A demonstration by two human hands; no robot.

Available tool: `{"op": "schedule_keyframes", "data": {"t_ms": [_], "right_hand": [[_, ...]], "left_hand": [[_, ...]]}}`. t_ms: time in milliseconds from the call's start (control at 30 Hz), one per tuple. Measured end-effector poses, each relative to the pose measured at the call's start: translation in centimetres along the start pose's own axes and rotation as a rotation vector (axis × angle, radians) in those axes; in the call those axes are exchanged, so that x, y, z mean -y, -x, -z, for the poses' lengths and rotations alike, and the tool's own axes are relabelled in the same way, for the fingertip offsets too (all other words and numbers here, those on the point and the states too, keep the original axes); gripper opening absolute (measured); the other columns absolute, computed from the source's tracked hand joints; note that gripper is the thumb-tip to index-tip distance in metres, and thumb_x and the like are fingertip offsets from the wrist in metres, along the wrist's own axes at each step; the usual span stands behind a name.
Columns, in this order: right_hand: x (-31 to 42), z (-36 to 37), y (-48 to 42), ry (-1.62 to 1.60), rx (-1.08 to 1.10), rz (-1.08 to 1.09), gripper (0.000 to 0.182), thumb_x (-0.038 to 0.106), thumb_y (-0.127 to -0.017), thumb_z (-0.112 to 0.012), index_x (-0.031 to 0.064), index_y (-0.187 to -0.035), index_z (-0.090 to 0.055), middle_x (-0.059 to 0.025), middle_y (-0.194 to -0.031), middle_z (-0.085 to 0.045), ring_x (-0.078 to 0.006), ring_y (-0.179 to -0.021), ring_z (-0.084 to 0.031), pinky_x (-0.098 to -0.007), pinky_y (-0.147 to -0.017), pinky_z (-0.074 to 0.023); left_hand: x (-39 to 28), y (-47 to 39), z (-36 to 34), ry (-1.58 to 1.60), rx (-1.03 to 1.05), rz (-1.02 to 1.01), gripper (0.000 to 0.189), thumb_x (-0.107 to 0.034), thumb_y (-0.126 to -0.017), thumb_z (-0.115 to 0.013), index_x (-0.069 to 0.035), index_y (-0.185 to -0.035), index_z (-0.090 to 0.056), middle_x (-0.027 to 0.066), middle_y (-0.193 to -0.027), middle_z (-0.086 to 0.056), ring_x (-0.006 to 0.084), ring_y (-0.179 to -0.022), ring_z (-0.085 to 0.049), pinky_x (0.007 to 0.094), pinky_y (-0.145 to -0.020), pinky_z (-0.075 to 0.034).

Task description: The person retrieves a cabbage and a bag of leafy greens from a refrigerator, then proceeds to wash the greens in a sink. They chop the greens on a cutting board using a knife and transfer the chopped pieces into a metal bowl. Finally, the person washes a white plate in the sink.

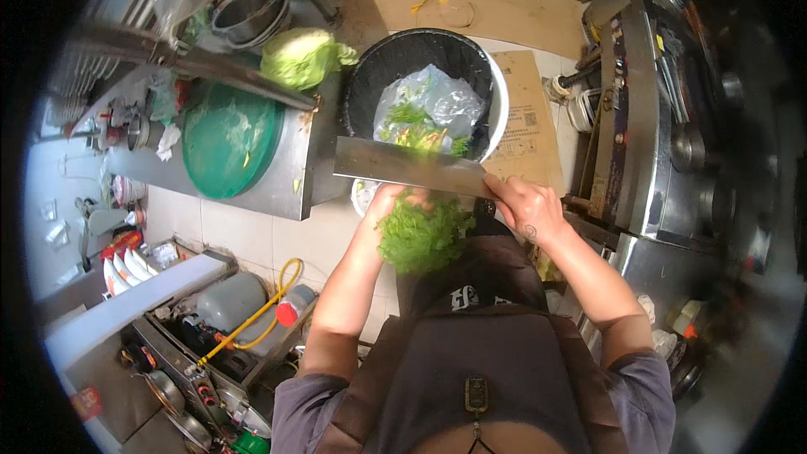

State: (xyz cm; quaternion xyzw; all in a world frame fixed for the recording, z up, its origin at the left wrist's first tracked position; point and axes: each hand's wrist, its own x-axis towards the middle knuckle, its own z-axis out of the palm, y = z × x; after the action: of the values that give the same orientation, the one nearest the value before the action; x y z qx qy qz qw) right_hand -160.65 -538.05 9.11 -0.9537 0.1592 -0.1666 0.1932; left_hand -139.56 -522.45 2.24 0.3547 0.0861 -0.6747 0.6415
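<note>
My right hand (pixel 526 205) grips a broad cleaver (pixel 403 165) by its handle end, the blade reaching left over the near rim of a lined waste bin. My left hand (pixel 394 197), partly hidden under the blade, holds a bunch of frilly leafy greens (pixel 422 233), whose leaves hang toward me. The blade lies across the stem end of the bunch; whether it touches cannot be made out. Inside the black-lined bin (pixel 362 85) lie a clear plastic bag (pixel 457 98) and green leaf scraps (pixel 406 115).
At the left stands a steel table (pixel 293 167) with a round green cutting board (pixel 230 142), a head of cabbage (pixel 299 57) and metal bowls (pixel 252 12). Flattened cardboard (pixel 526 113) covers the floor beyond the bin. A steel stove counter (pixel 656 139) runs along the right.
</note>
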Motion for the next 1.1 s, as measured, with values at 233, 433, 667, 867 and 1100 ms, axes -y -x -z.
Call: {"op": "schedule_keyframes", "data": {"t_ms": [233, 433, 667, 867, 1100], "right_hand": [[-9.5, -3.6, 3.2, -0.106, 0.062, -0.064, 0.027, 0.011, -0.081, -0.057, 0.0147, -0.107, -0.059, -0.0107, -0.077, -0.063, -0.0293, -0.066, -0.064, -0.0395, -0.057, -0.0538], [-13.2, -3.4, 5.6, 0.063, 0.362, -0.327, 0.024, 0.021, -0.089, -0.053, 0.015, -0.111, -0.059, -0.0141, -0.085, -0.067, -0.0336, -0.073, -0.065, -0.0437, -0.067, -0.0543], [-4.3, -5.7, -1.3, -0.083, 0.161, -0.206, 0.032, 0.023, -0.087, -0.054, 0.0208, -0.119, -0.053, -0.0069, -0.077, -0.061, -0.0269, -0.067, -0.064, -0.0399, -0.059, -0.0525], [-1.3, -6.2, -4.1, -0.045, 0.131, -0.135, 0.03, 0.02, -0.088, -0.051, 0.0237, -0.118, -0.051, -0.005, -0.075, -0.057, -0.0268, -0.067, -0.063, -0.0387, -0.056, -0.0516], [-9.7, -8.2, 1.7, 0.062, 0.588, -0.605, 0.025, 0.024, -0.089, -0.052, 0.0164, -0.113, -0.056, -0.0194, -0.077, -0.065, -0.0379, -0.07, -0.064, -0.0484, -0.065, -0.0528]], "left_hand": [[-0.1, -1.8, -3.1, -0.158, -0.187, -0.01, 0.018, -0.023, -0.086, -0.063, -0.007, -0.086, -0.054, -0.001, -0.07, -0.052, 0.0086, -0.057, -0.05, 0.0258, -0.058, -0.046], [-2.7, -3.4, 2.5, -0.623, -0.238, -0.147, 0.021, -0.019, -0.085, -0.066, -0.005, -0.099, -0.059, 0.0025, -0.08, -0.06, 0.0157, -0.068, -0.059, 0.0303, -0.059, -0.049], [-2.4, -5.7, 1.9, -1.759, -0.647, -0.404, 0.037, -0.015, -0.077, -0.065, -0.006, -0.112, -0.057, 0.0234, -0.095, -0.064, 0.0431, -0.09, -0.06, 0.0483, -0.079, -0.048], [-2.7, -5.9, 1.9, -1.887, -0.723, -0.425, 0.031, -0.014, -0.077, -0.065, -0.01, -0.108, -0.062, 0.0231, -0.098, -0.063, 0.0419, -0.092, -0.06, 0.0491, -0.079, -0.047], [-4.8, -2.7, -0.9, -1.752, -0.739, -0.522, 0.039, -0.01, -0.077, -0.066, -0.01, -0.113, -0.052, 0.022, -0.09, -0.065, 0.0418, -0.089, -0.061, 0.0475, -0.077, -0.048]]}}
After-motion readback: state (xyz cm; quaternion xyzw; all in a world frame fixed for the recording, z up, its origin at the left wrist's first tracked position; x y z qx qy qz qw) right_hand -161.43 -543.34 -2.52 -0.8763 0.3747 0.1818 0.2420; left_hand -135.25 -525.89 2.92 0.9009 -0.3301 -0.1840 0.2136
